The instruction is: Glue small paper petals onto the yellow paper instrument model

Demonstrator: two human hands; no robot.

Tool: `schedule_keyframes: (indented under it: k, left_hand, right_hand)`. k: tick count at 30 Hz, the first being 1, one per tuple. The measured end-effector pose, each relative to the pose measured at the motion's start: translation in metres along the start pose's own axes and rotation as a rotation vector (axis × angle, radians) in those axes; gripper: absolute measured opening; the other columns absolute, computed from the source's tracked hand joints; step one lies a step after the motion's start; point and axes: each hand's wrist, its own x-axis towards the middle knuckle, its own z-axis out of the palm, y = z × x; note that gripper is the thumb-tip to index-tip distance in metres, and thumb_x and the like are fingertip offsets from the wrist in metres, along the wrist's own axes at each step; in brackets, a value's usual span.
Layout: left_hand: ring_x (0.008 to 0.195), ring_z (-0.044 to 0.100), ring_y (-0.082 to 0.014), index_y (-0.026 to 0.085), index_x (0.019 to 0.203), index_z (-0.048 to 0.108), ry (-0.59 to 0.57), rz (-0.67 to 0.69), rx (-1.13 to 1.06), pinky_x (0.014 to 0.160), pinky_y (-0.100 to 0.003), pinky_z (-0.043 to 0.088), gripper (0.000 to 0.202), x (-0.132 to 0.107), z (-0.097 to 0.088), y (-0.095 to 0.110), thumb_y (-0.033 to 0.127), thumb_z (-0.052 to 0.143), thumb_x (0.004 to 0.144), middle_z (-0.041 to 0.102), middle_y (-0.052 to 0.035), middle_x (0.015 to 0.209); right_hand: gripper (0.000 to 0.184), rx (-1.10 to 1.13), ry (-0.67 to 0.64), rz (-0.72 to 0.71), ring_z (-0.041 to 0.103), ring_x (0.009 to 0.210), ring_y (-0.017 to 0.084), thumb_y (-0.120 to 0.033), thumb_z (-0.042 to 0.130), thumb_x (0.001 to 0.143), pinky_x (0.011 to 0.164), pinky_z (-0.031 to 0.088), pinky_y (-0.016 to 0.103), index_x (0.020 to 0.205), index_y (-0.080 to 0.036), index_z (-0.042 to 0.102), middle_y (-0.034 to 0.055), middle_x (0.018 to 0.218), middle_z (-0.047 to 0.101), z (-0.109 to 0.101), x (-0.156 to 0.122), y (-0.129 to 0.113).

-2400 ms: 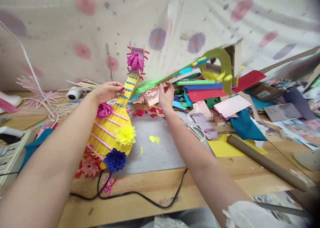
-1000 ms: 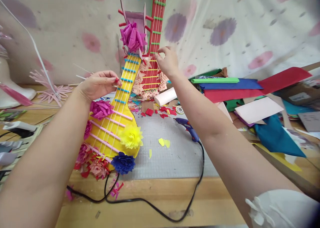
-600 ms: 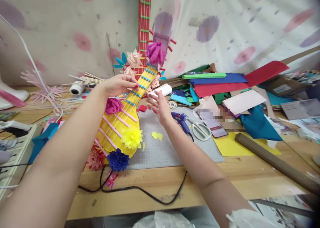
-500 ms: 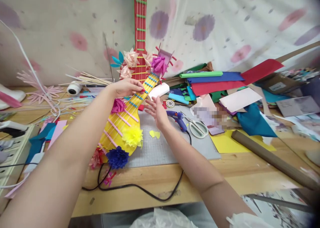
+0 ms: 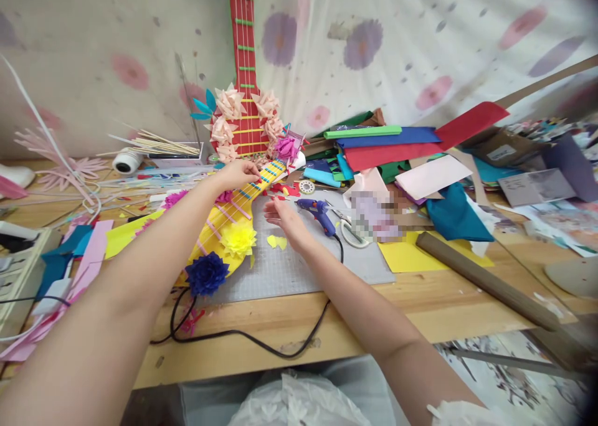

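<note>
A yellow paper-craft lute (image 5: pixel 210 233) with pale strings and blue frets lies tilted on a grey cutting mat (image 5: pixel 299 270). Paper flowers decorate it: a yellow flower (image 5: pixel 239 239), a dark blue flower (image 5: pixel 208 273) and a purple flower (image 5: pixel 286 147) by the head. My left hand (image 5: pixel 239 174) is at the lute's neck, thumb and fingertips pinched together over the strings; what they pinch is too small to make out. My right hand (image 5: pixel 284 219) hovers over the mat, right of the neck, fingers apart and holding nothing. Right of it lies a blue glue gun (image 5: pixel 317 213).
A red paper-craft lute (image 5: pixel 245 71) stands against the patterned curtain. Scissors (image 5: pixel 355 234) lie beside the glue gun, whose black cord (image 5: pixel 261 342) loops along the table's front. Coloured paper sheets (image 5: pixel 392 152) pile up at the right, near a brown roll (image 5: pixel 486 279).
The yellow lute's head end has come down, showing more of the red lute behind. My left hand stays at the neck, slightly lower. The view has shifted a little to the right.
</note>
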Motion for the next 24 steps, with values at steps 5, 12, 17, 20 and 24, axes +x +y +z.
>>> schedule_keyframes:
  k: [5, 12, 17, 20, 24]
  left_hand:
    - [0.077, 0.056, -0.017, 0.02, 0.078, 0.067, 0.0, 0.191, 0.352, 0.073, -0.028, 0.04, 0.017, -0.049, -0.018, 0.01, 0.032, 0.056, 0.073, 0.065, -0.0017, 0.081]
    - [0.086, 0.057, -0.0191, 0.02, 0.083, 0.065, 0.056, 0.323, 0.513, 0.079, -0.032, 0.04, 0.017, -0.083, -0.004, -0.006, 0.028, 0.05, 0.08, 0.066, -0.0047, 0.086]
    - [0.082, 0.057, -0.0191, 0.021, 0.084, 0.063, 0.037, 0.294, 0.526, 0.076, -0.031, 0.04, 0.013, -0.082, 0.007, -0.005, 0.026, 0.053, 0.079, 0.065, -0.004, 0.082]
    - [0.083, 0.056, -0.0191, 0.02, 0.076, 0.063, -0.009, 0.343, 0.559, 0.079, -0.032, 0.039, 0.013, -0.08, 0.008, -0.002, 0.024, 0.051, 0.08, 0.065, -0.0038, 0.08]
    - [0.082, 0.056, -0.0193, 0.02, 0.073, 0.063, -0.064, 0.378, 0.6, 0.079, -0.032, 0.039, 0.015, -0.077, 0.008, -0.001, 0.021, 0.049, 0.08, 0.065, -0.0041, 0.079]
  right_hand:
    - [0.047, -0.179, -0.206, -0.095, 0.061, 0.074, 0.016, -0.064, 0.049, 0.074, 0.077, 0.049, 0.033, 0.08, -0.019, 0.06, 0.0054, 0.079, 0.064, -0.042, -0.029, 0.001]
    - [0.041, -0.294, -0.271, -0.149, 0.061, 0.072, 0.016, -0.059, 0.047, 0.079, 0.073, 0.048, 0.033, 0.081, -0.02, 0.061, 0.0047, 0.077, 0.064, -0.079, -0.041, 0.009]
    - [0.043, -0.295, -0.241, -0.133, 0.06, 0.071, 0.016, -0.06, 0.049, 0.077, 0.072, 0.049, 0.034, 0.081, -0.02, 0.062, 0.0055, 0.077, 0.064, -0.085, -0.038, 0.008]
    - [0.042, -0.288, -0.267, -0.118, 0.06, 0.071, 0.016, -0.06, 0.049, 0.077, 0.072, 0.049, 0.033, 0.082, -0.019, 0.062, 0.0054, 0.076, 0.064, -0.086, -0.039, 0.009]
    - [0.041, -0.296, -0.289, -0.113, 0.059, 0.07, 0.015, -0.059, 0.049, 0.078, 0.071, 0.049, 0.032, 0.082, -0.019, 0.061, 0.0049, 0.077, 0.063, -0.085, -0.04, 0.01]
